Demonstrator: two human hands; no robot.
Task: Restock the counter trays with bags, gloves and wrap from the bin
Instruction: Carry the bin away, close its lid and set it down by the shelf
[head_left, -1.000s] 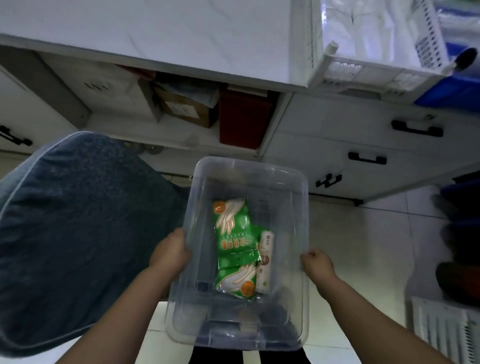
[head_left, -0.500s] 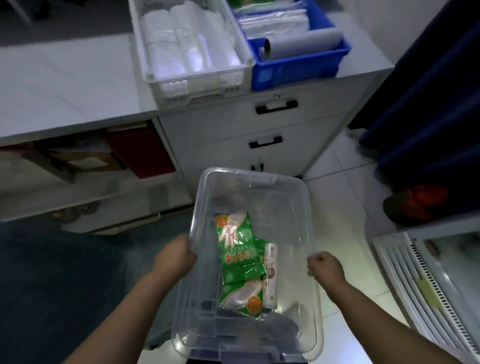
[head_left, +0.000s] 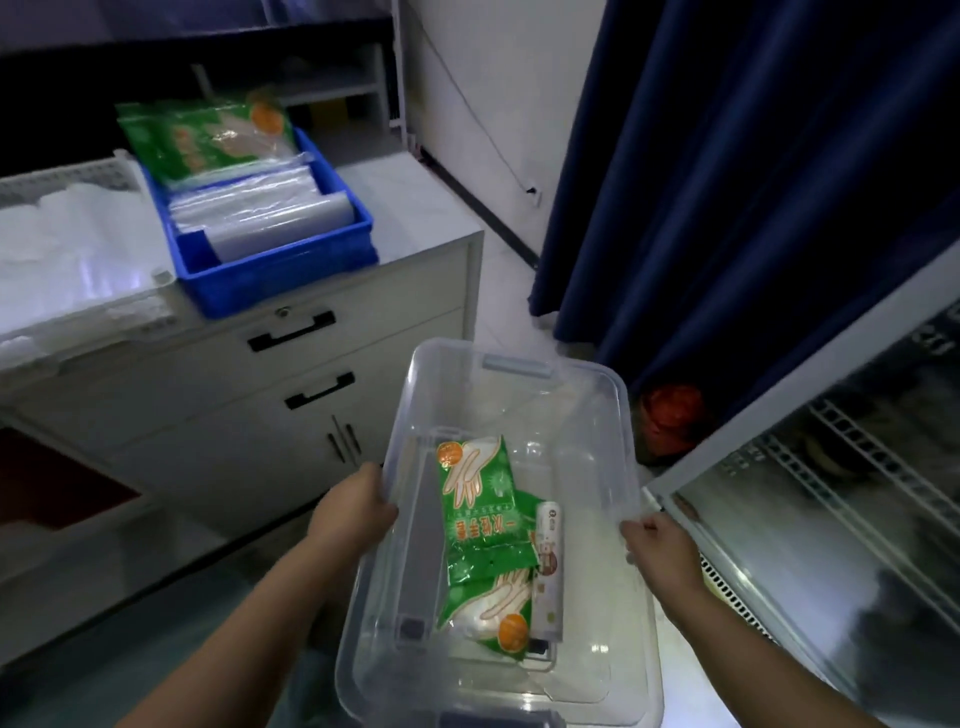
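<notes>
On the far left, a white slotted plastic tray (head_left: 78, 174) is sitting on the pale counter (head_left: 415, 197), and white plastic bags (head_left: 67, 249) are lying inside it. Just beside it on the right, a blue plastic tray (head_left: 291, 270) is holding clear flat bags (head_left: 260, 208) and a green glove packet (head_left: 202, 137), which is leaning at its far end.

Below the counter, in front of the white drawers with black handles (head_left: 291, 330), the person is holding a clear rectangular plastic bin (head_left: 597, 395) in the air. The left hand (head_left: 358, 512) is gripping the left rim, fingers curled tightly over it. Inside the bin two green packets of disposable gloves (head_left: 478, 509) are lying on the bottom, one overlapping the other, and a small white roll of wrap (head_left: 549, 561) is touching their right side. A long grey bar (head_left: 423, 545) is lying along their left (I cannot tell what it is).

The right hand (head_left: 657, 545) is gripping the right rim in the same way, fingers closed round the edge. Behind it a dark blue curtain (head_left: 753, 182) is hanging, and a glass-door cooler (head_left: 831, 519) is standing at the far right.
</notes>
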